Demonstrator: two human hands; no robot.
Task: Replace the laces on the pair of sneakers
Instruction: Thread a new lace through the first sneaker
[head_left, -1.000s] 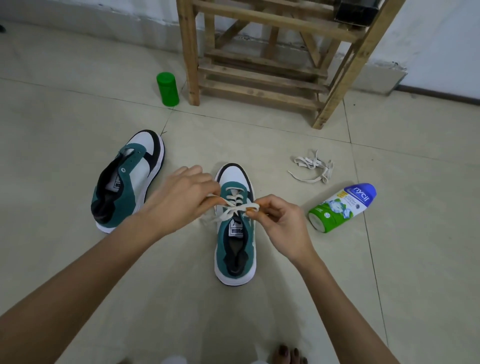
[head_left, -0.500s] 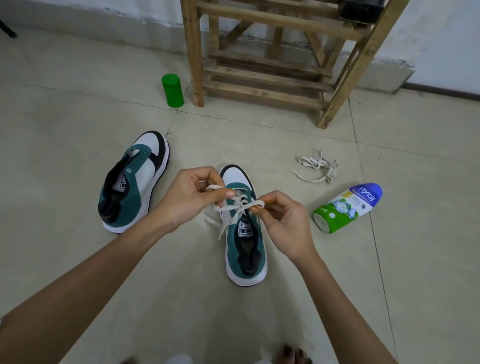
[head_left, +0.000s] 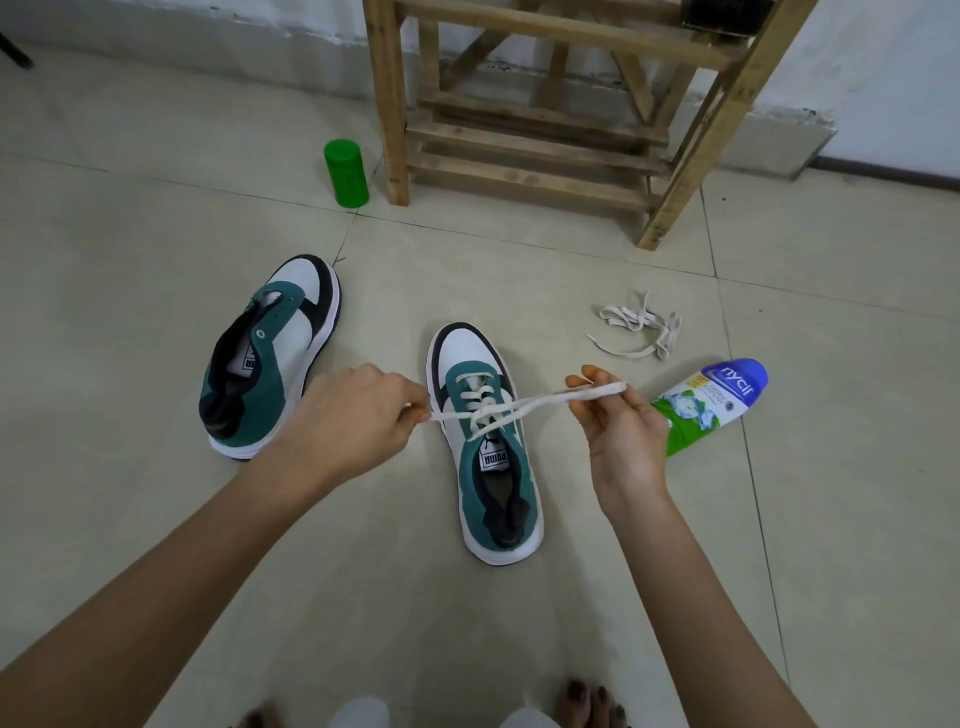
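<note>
A teal, white and black sneaker (head_left: 483, 447) stands on the floor in the middle, toe pointing away, with a white lace (head_left: 524, 408) threaded through its eyelets. My left hand (head_left: 348, 421) pinches one lace end to the left of the shoe. My right hand (head_left: 618, 421) pinches the other end to the right. The two ends are stretched taut and cross above the tongue. The second sneaker (head_left: 270, 353) lies to the left, tilted on its side, with no lace in it. A loose white lace (head_left: 636, 325) lies bunched on the tiles at the right.
A green and blue bottle (head_left: 709, 402) lies on its side just right of my right hand. A green canister (head_left: 346, 173) stands by a wooden rack (head_left: 540, 104) against the wall. My toes (head_left: 592, 701) show at the bottom edge.
My hands have pulled apart, left hand leftward and right hand rightward, drawing the lace ends taut across the shoe. Before, both hands were close together over the tongue.
</note>
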